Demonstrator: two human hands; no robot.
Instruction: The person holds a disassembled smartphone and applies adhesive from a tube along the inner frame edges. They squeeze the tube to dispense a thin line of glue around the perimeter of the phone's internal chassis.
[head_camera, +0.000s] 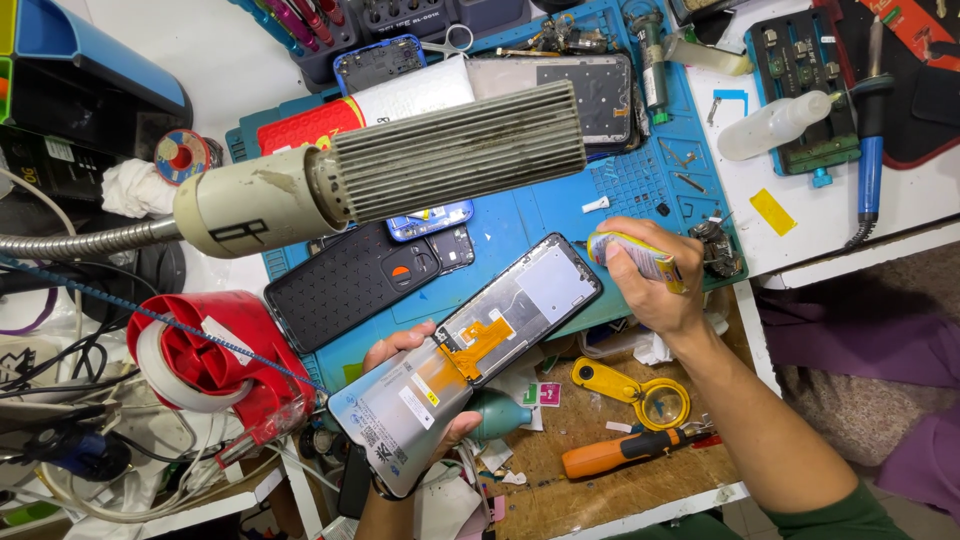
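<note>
My left hand (415, 385) grips a phone display assembly (470, 355) by its lower end, back side up, with an orange flex cable and silver shielding showing. It is tilted so its upper end points toward the blue work mat (560, 215). My right hand (650, 280) holds a small yellow glue tube (640, 257) just right of the display's upper corner, the tip pointing left toward it.
A flexible-neck lamp with a ribbed head (400, 170) hangs over the mat. A black textured phone case (350, 280), a phone frame (590, 90), a red tape dispenser (215, 365), a yellow magnifier (640, 395), an orange-handled screwdriver (620, 452) and a plastic bottle (775, 125) lie around.
</note>
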